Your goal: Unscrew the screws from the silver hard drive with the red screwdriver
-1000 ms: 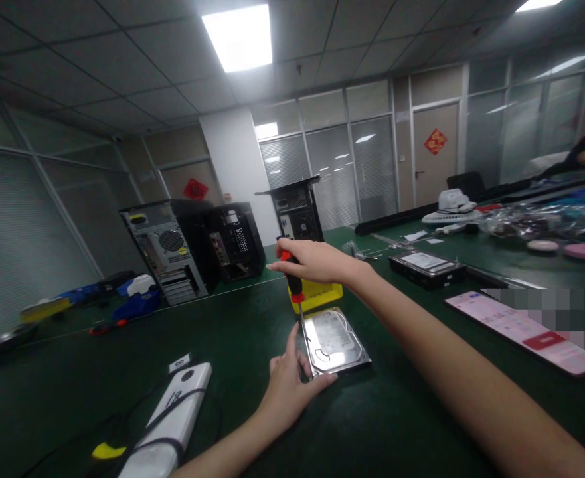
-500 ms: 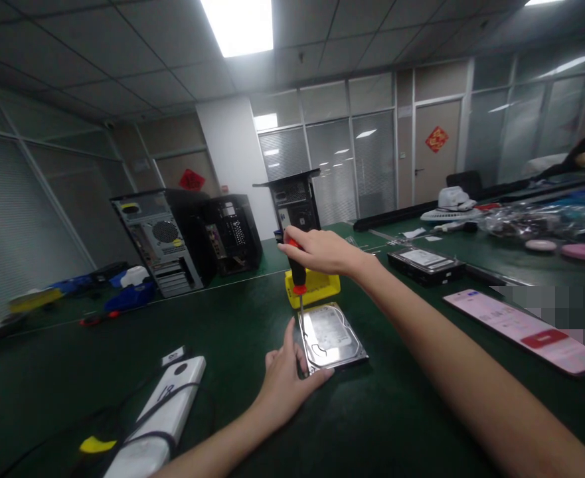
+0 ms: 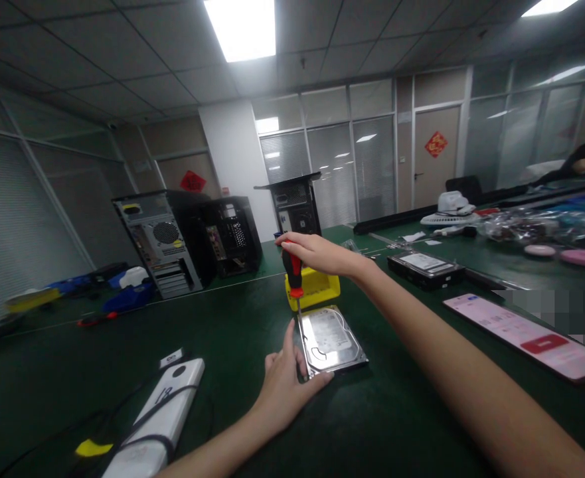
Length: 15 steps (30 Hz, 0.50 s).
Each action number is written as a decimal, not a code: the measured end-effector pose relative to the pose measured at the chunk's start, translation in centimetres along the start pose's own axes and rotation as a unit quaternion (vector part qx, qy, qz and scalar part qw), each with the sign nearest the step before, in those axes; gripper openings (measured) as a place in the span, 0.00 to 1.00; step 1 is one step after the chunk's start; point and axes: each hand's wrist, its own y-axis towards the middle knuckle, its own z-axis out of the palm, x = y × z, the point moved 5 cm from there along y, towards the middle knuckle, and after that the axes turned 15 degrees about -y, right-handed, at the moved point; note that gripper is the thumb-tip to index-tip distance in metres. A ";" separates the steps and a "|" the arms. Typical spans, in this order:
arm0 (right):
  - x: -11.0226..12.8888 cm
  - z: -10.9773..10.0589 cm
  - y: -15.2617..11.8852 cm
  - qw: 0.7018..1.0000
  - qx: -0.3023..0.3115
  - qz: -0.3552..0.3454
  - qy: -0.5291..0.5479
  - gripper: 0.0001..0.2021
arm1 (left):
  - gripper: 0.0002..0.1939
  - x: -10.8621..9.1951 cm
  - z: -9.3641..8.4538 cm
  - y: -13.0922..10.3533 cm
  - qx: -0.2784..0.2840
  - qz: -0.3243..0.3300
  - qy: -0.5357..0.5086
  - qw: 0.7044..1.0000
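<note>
A silver hard drive (image 3: pixel 329 337) lies flat on the green table in front of me. My left hand (image 3: pixel 289 372) steadies it, with the thumb along the near edge and the fingers at the left side. Upright over the drive's left edge stands a red-and-black screwdriver (image 3: pixel 293 271). My right hand (image 3: pixel 312 251) grips the top of its handle from above, and the shaft runs down to the drive's left rim. The exact spot under the tip is too small to make out. Just behind the drive sits a yellow bin (image 3: pixel 322 287).
Several opened computer cases (image 3: pixel 160 242) stand at the back. Another hard drive (image 3: pixel 425 267) and a lit phone (image 3: pixel 526 337) lie to the right. A white power strip (image 3: pixel 163 415) wrapped in black cable is at near left. A person (image 3: pixel 584 159) is at far right.
My right hand's fingers have loosened and flattened over the top of the screwdriver handle, showing more of it. The left hand and the hard drive stay in place.
</note>
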 end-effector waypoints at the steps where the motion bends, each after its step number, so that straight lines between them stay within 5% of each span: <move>1: 0.2 0.1 0.1 0.999 0.000 -0.015 0.030 0.18 | 0.51 -0.1 0.0 0.0 -0.002 -0.002 0.001 1.000; 8: 1.3 0.5 0.1 0.995 -0.022 -0.073 0.064 0.15 | 0.50 0.0 0.1 -0.1 -0.008 0.001 0.002 1.000; 15: 0.8 0.3 0.2 0.997 -0.029 -0.058 0.049 0.15 | 0.50 0.2 0.0 0.0 -0.007 0.001 0.010 1.000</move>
